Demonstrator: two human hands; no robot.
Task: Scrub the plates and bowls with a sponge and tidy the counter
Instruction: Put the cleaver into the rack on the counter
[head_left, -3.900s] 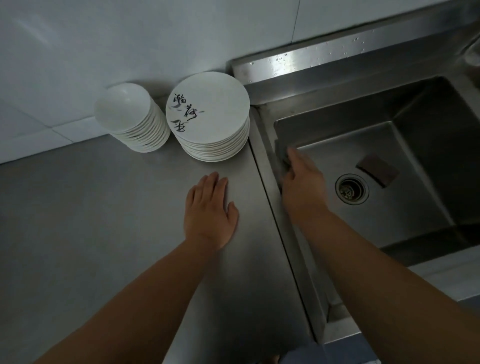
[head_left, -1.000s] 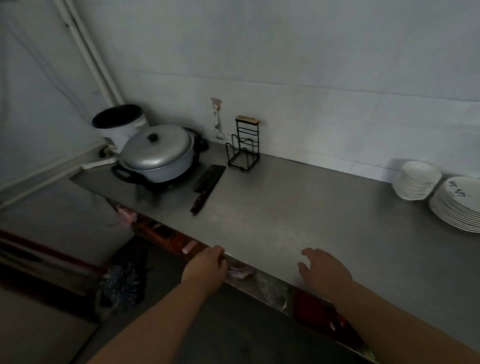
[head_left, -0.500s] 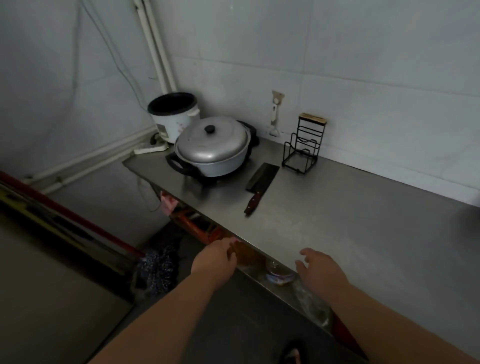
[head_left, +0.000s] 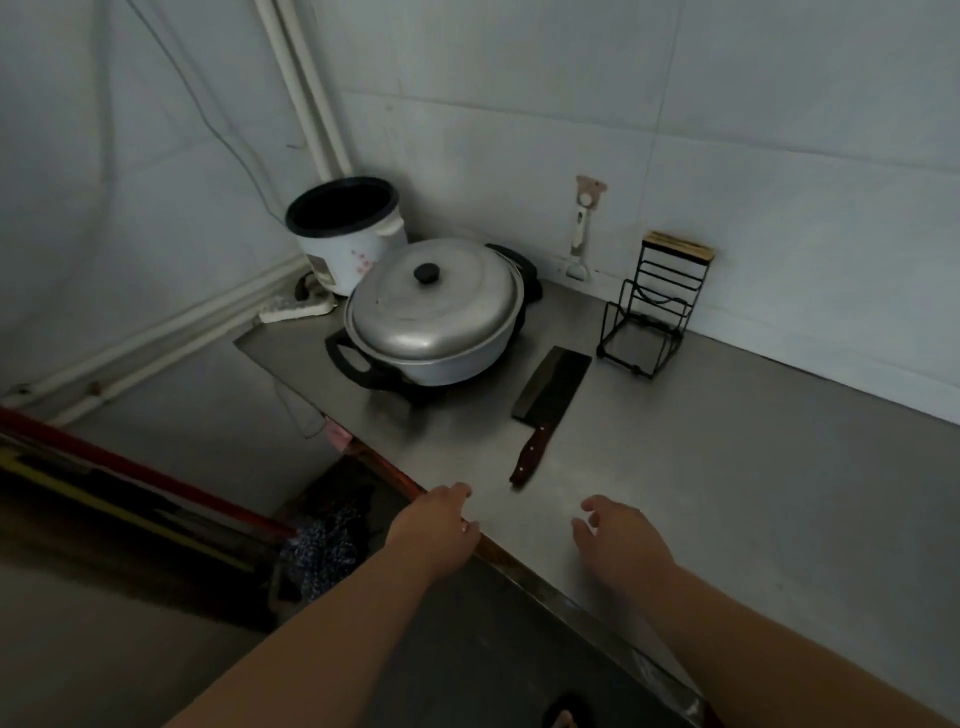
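Note:
A cleaver (head_left: 549, 401) with a dark blade and a brown handle lies flat on the steel counter (head_left: 753, 467), handle end toward me. My right hand (head_left: 621, 535) hovers over the counter just below and right of that handle, fingers loosely spread, holding nothing. My left hand (head_left: 436, 525) rests at the counter's front edge, left of the handle, fingers relaxed and empty. A black wire knife rack (head_left: 652, 306) with a wooden top stands against the wall behind the cleaver. The plates, bowls, sponge and sink are out of view.
A lidded metal pot (head_left: 434, 314) sits on a black burner left of the cleaver. Behind it stand a white rice cooker (head_left: 345, 234) and a power strip (head_left: 296, 309). A peeler (head_left: 582, 228) hangs on the tiled wall. The counter ends at the left corner; floor lies below.
The view has swung left from the sink and dish stacks to the counter's stove end. Both hands have moved closer to the cleaver, the right one now over the counter.

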